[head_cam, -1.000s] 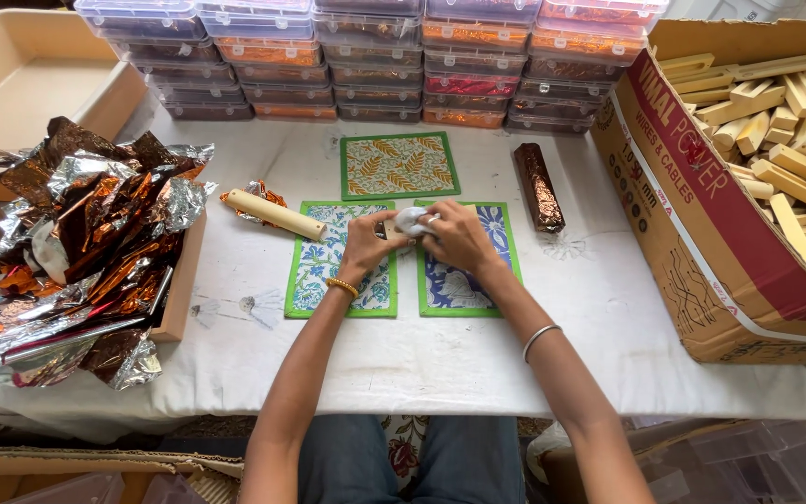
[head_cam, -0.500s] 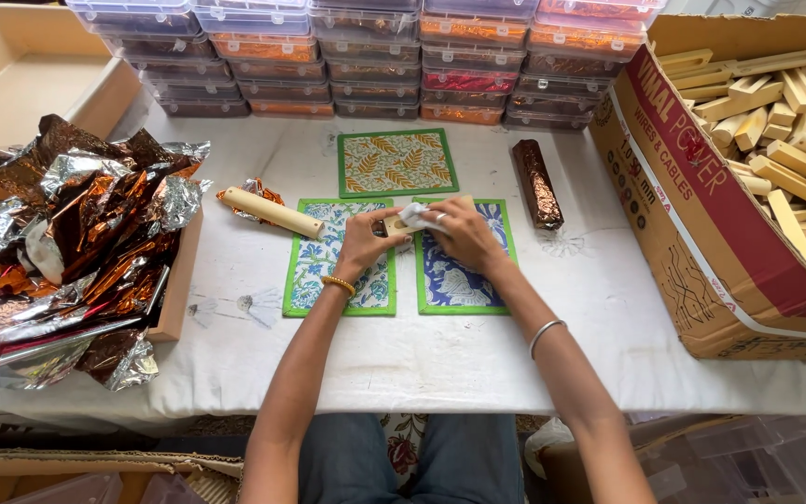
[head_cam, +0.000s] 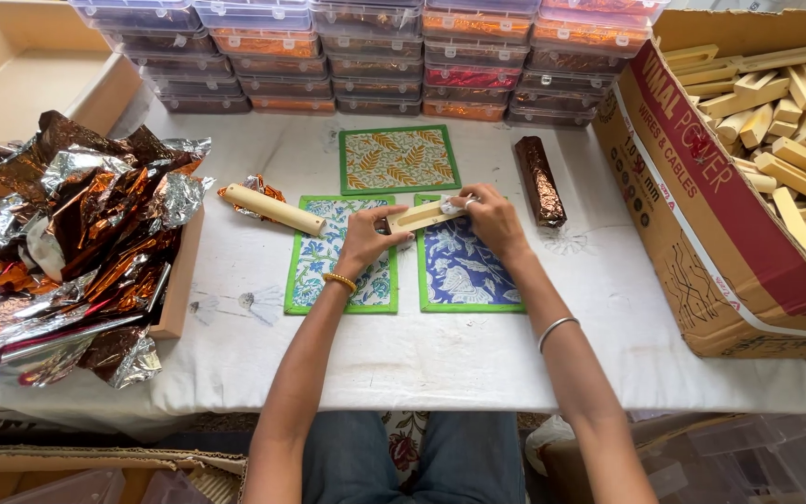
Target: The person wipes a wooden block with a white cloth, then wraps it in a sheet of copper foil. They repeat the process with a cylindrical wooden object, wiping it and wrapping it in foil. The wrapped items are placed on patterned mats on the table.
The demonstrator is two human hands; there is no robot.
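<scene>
A pale wooden block (head_cam: pixel 419 217) is held near the centre of the frame, just above the inner edges of two patterned mats. The grip of the left hand (head_cam: pixel 366 238) is closed on the left end of the block, while the right hand (head_cam: pixel 493 217) is closed on its right end, where a small piece of white, tape-like material (head_cam: pixel 451 203) is pinched under the fingertips (head_cam: pixel 468 200); what this piece is cannot be told exactly. The block is judged to be light, stiff and not fragile, with smooth faces that may slip a little, so it is best taken at both ends, across its narrow sides. Below the hands, the green-bordered mat with a pale floral print (head_cam: pixel 340 257) and the blue mat (head_cam: pixel 465 261) lie side by side on the desk (head_cam: pixel 440 359), which is covered with white cloth. A third mat with leaf pattern (head_cam: pixel 398 159) lies above them. To the left, a wooden stick (head_cam: pixel 273 208) rests on a scrap of foil. A bar wrapped in brown foil (head_cam: pixel 539 180) stands to the right. Crumpled foil sheets (head_cam: pixel 67 243) fill the left of the frame, clear lidded boxes (head_cam: pixel 366 56) are stacked along the top, and a cardboard box of wooden blocks (head_cam: pixel 757 187) is at the right.
</scene>
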